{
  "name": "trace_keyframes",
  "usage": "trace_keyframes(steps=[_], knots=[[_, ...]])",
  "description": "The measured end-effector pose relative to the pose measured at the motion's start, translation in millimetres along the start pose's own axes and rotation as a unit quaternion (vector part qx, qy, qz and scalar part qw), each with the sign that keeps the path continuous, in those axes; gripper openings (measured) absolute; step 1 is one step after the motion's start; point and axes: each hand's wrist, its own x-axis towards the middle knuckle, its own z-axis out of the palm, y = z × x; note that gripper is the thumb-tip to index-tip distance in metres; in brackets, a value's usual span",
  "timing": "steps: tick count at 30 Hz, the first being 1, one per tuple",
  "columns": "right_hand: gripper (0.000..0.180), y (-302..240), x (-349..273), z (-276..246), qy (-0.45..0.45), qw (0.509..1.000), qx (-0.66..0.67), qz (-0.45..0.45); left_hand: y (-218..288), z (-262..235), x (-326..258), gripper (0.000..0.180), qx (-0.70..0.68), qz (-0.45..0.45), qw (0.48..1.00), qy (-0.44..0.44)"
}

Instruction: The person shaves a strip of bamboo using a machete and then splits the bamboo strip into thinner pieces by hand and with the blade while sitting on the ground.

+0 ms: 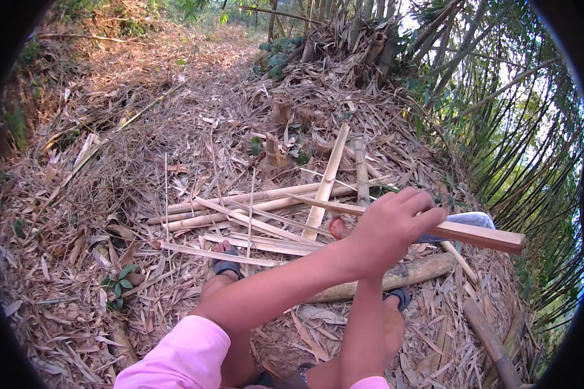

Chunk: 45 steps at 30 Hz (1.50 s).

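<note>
My left hand reaches across from the lower left in a pink sleeve and is closed around a long split bamboo strip. The strip runs from centre to the right, above the ground. Just behind the strip, a grey blade shows to the right of the hand. A small red end piece shows on the hand's left side. My right forearm rises from the bottom edge and ends under the left hand, so my right hand is hidden and I cannot tell its grip.
Several split bamboo strips lie on the dry leaf litter ahead of my sandalled feet. A thick bamboo log lies across under my hands, with another piece at lower right. Standing bamboo clumps crowd the right side.
</note>
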Motion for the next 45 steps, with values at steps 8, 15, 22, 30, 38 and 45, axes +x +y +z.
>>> trace_keyframes(steps=[8,15,22,30,38,45], knots=[[0.033,-6.8,-51.1,-16.4,-0.008,0.993,-0.01,0.118,-45.4,-63.2,9.2,0.024,-0.011,-0.006,0.988,0.154],[0.019,-29.6,-213.9,-67.2,0.045,0.972,-0.075,0.217,-71.8,-108.3,14.1,0.022,-0.04,-0.105,0.967,0.23],[0.017,-64.5,-311.6,-95.6,-0.024,0.946,-0.069,0.315,-123.9,-97.2,-16.2,0.021,0.053,-0.12,0.961,0.242],[0.01,-80.1,-322.3,-134.4,0.085,0.954,-0.131,0.257,-139.6,-78.8,-35.1,0.018,0.084,-0.077,0.968,0.224],[0.038,-42.6,-325.6,-151.3,-0.031,0.916,-0.08,0.392,-157.3,-72.4,-30.2,0.016,0.064,-0.107,0.961,0.247],[0.009,-11.8,-357.2,-166.5,0.002,0.898,-0.133,0.419,-171.5,-64.3,-38.8,0.024,0.124,-0.057,0.962,0.235]])
